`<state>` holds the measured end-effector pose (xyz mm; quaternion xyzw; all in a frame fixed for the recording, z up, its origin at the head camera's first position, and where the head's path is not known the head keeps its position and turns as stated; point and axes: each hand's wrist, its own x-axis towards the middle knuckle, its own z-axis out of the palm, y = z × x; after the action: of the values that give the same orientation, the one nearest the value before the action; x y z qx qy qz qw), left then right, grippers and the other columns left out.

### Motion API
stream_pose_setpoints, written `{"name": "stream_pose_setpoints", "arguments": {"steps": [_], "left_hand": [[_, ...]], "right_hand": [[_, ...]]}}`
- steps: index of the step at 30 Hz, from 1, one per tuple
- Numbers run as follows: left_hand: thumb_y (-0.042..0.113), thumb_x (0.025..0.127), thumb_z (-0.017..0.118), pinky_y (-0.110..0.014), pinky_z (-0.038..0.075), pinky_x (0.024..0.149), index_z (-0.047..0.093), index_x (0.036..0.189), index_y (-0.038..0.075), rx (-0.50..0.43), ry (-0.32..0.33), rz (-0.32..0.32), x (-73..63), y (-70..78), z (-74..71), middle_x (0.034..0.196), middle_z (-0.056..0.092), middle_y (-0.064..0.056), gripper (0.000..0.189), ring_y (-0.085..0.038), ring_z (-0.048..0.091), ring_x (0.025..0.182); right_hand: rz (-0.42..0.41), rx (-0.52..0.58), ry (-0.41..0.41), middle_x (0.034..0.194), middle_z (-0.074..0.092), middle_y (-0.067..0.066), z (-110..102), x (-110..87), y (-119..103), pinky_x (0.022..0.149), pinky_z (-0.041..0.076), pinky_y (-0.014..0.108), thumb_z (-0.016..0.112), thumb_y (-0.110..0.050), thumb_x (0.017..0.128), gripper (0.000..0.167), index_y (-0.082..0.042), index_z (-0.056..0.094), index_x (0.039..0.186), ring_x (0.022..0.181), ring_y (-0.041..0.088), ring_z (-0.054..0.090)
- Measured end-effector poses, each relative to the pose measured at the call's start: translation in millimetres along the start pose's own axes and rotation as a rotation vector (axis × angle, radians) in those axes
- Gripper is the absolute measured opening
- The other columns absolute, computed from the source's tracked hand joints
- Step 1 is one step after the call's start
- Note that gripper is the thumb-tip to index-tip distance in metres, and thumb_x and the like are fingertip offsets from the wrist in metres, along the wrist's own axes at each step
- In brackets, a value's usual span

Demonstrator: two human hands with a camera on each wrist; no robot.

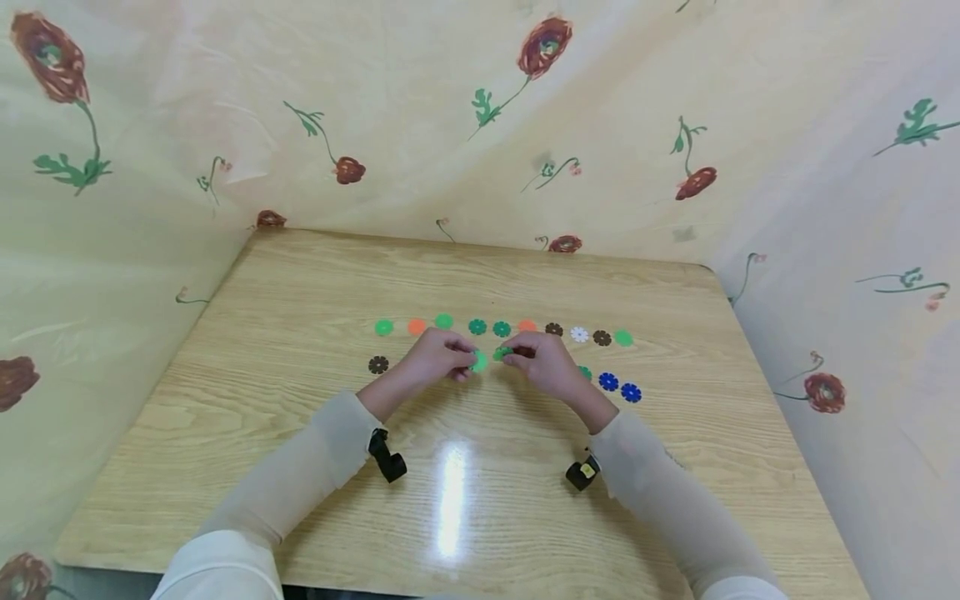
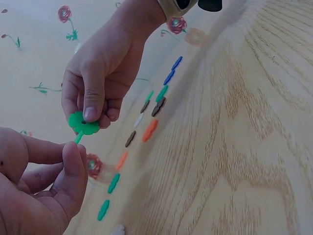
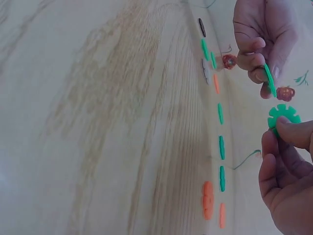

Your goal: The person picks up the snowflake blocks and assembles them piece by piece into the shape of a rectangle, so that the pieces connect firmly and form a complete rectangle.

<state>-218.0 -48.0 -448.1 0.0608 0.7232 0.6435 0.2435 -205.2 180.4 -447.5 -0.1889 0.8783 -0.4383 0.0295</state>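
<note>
Left arm: enters from my 7 o'clock in a pale left sleeve (image 1: pixel 300 475), forearm slanting up towards 1 to 2 o'clock, a black left wrist camera (image 1: pixel 387 457) at the cuff.
Right arm: enters from my 5 o'clock in a matching right sleeve (image 1: pixel 660 492), forearm slanting towards 10 to 11 o'clock, a black right wrist camera (image 1: pixel 582 472) at its cuff.
Left hand: my left hand (image 1: pixel 442 354) pinches a light-green disc (image 1: pixel 480 361) between thumb and fingertips, the disc at the hand's 3 o'clock; the right wrist view shows it nearly edge-on.
Right hand: my right hand (image 1: pixel 547 364) pinches a notched green disc (image 1: pixel 501 353), thumb pressed on its face, the disc between the hand's 9 and 10 o'clock.
Between my hands: the two discs stand near each other with a narrow gap, the notched one at about 2 o'clock of the light-green one; my hands are apart.
Far row: at 12 o'clock from my hands, discs lie along the tabletop (image 1: pixel 480 279), among them an orange disc (image 1: pixel 416 327) at 11 o'clock from the held pair and a white disc (image 1: pixel 579 334) at 2 to 3 o'clock.
Near row: a brown disc (image 1: pixel 378 364) lies at 9 o'clock, beyond my left wrist; a teal disc (image 1: pixel 585 372), partly hidden by my right hand, and two blue discs (image 1: pixel 608 382) lie towards 3 to 4 o'clock.
</note>
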Motion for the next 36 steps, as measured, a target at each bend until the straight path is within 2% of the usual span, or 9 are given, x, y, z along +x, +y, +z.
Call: {"name": "stream_pose_setpoints", "arguments": {"steps": [6, 17, 27, 36], "left_hand": [[0.001, 0.096, 0.067, -0.028, 0.061, 0.068, 0.069, 0.114, -0.008, -0.032, -0.001, -0.025, 2.3, -0.7, -1.2, 0.091, 0.070, -0.016, 0.020, -0.022, 0.068, 0.077], [0.001, 0.096, 0.067, -0.028, 0.061, 0.068, 0.068, 0.117, -0.010, -0.008, -0.015, -0.027, 1.8, 1.6, 1.6, 0.090, 0.071, -0.016, 0.024, -0.022, 0.069, 0.077], [0.000, 0.094, 0.069, -0.029, 0.062, 0.066, 0.071, 0.110, -0.010, 0.014, -0.013, -0.017, 3.1, 3.5, 5.5, 0.086, 0.072, -0.016, 0.019, -0.020, 0.069, 0.070], [-0.006, 0.092, 0.069, -0.026, 0.061, 0.064, 0.070, 0.104, -0.013, -0.018, 0.000, -0.032, 4.8, 4.3, 10.8, 0.085, 0.070, -0.014, 0.015, -0.014, 0.065, 0.062]], "right_hand": [[0.005, 0.004, 0.011, 0.094, 0.071, 0.007, 1, -1.2, -1, 0.073, 0.057, 0.030, 0.076, -0.003, 0.089, 0.015, -0.003, 0.074, 0.104, 0.085, 0.020, 0.065], [-0.016, -0.032, -0.021, 0.090, 0.071, 0.002, 4, -1.7, 3, 0.070, 0.056, 0.030, 0.077, -0.004, 0.089, 0.010, -0.006, 0.075, 0.098, 0.081, 0.016, 0.064], [-0.096, -0.048, -0.031, 0.089, 0.072, 0.002, 4, -1.7, 0, 0.071, 0.058, 0.030, 0.077, -0.001, 0.088, 0.009, -0.006, 0.077, 0.095, 0.080, 0.015, 0.065], [-0.198, -0.075, -0.018, 0.085, 0.073, 0.000, 2, -2.7, 1, 0.069, 0.059, 0.028, 0.079, 0.002, 0.084, 0.010, -0.006, 0.079, 0.089, 0.076, 0.013, 0.066]]}}
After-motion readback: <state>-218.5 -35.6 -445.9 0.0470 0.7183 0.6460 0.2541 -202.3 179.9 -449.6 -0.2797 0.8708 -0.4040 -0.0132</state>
